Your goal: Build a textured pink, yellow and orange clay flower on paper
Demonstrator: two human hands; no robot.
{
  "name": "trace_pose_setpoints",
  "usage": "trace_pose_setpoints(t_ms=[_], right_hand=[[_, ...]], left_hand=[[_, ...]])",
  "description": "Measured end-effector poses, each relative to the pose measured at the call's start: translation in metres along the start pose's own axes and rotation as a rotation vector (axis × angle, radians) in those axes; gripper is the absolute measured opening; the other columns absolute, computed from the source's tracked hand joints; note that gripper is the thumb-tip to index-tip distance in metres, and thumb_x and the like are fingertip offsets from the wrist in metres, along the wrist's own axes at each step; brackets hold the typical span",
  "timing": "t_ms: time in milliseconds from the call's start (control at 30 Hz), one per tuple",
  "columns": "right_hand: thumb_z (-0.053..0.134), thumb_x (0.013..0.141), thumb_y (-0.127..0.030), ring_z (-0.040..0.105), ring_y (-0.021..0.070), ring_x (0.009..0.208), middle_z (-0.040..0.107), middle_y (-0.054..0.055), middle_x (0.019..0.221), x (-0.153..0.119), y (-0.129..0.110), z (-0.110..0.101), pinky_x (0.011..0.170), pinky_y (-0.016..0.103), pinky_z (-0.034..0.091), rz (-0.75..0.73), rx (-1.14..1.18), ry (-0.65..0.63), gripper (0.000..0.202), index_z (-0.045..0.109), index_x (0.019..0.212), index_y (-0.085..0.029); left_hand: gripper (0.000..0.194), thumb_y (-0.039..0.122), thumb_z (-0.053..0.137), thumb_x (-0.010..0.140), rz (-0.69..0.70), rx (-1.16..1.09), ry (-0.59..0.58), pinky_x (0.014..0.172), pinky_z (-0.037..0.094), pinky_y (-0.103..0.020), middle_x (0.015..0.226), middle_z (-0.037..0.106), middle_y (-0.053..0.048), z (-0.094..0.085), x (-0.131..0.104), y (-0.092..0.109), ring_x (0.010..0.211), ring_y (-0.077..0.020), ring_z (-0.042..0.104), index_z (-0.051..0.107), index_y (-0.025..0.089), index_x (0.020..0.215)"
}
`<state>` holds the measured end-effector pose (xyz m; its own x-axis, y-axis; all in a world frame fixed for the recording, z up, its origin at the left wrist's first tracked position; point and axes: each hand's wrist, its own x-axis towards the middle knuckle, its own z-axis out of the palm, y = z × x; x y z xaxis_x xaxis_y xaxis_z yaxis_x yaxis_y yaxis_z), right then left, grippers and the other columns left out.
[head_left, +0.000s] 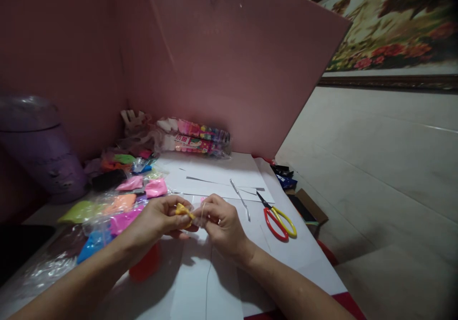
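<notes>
My left hand (162, 217) pinches a small yellow lump of clay (183, 210) over the white paper sheets (214, 272). My right hand (222, 220) meets it from the right, fingers closed on the clear plastic wrap (201, 215) around the yellow piece. Both hands hover just above the paper at the table's middle. To the left of my left hand lie several colourful clay packets (121, 205) in clear bags: pink, orange, green, blue.
Red-and-yellow scissors (277, 220) and a thin metal tool (240, 197) lie right of my hands. A boxed clay set (195, 139) leans against the pink board (229, 62). A purple container (39, 148) stands far left. A red lid (145, 265) sits under my left forearm.
</notes>
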<state>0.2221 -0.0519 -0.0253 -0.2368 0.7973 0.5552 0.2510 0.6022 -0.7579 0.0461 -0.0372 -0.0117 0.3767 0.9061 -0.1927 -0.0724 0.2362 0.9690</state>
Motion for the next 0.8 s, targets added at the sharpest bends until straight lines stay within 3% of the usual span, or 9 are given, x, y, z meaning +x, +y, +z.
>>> trace_pose_setpoints(t_ms=[133,433,567,800], right_hand=[[0.069,0.073,-0.014,0.054,0.0133,0.07,0.055,0.0,0.074,0.0046,-0.002,-0.002,0.065,0.026,0.045,0.101,0.126,0.032,0.013,0.075,0.078,-0.023],[0.076,0.068,-0.022,0.053,0.0141,0.075,0.054,0.001,0.077,0.0054,0.0033,0.0014,0.067,0.028,0.046,0.226,0.331,-0.001,0.014,0.077,0.081,-0.026],[0.075,0.067,-0.015,0.053,0.0137,0.074,0.054,0.0,0.075,0.0058,0.0017,0.0011,0.068,0.028,0.046,0.252,0.324,0.007,0.015,0.077,0.078,-0.024],[0.07,0.072,-0.012,0.052,0.0104,0.061,0.055,-0.001,0.071,0.0048,0.0,0.0013,0.059,0.026,0.044,0.287,0.274,0.018,0.01,0.075,0.073,-0.02]], left_hand=[[0.036,0.031,0.083,0.059,-0.035,-0.054,0.042,0.057,0.054,-0.026,0.076,0.073,-0.005,-0.0007,-0.0022,0.0031,0.075,-0.0253,0.072,0.061,0.015,0.084],[0.036,0.032,0.082,0.062,-0.036,-0.062,0.054,0.053,0.053,-0.024,0.07,0.071,-0.004,-0.0005,-0.0024,0.0018,0.066,-0.021,0.071,0.06,0.014,0.085],[0.037,0.035,0.08,0.065,-0.037,-0.046,0.031,0.054,0.053,-0.024,0.072,0.071,-0.005,0.0003,-0.0026,0.0016,0.067,-0.0217,0.071,0.059,0.015,0.088],[0.062,0.033,0.084,0.055,0.028,-0.021,0.05,0.051,0.05,-0.025,0.065,0.071,-0.004,0.0005,0.0,-0.0007,0.055,-0.019,0.067,0.052,0.014,0.104]])
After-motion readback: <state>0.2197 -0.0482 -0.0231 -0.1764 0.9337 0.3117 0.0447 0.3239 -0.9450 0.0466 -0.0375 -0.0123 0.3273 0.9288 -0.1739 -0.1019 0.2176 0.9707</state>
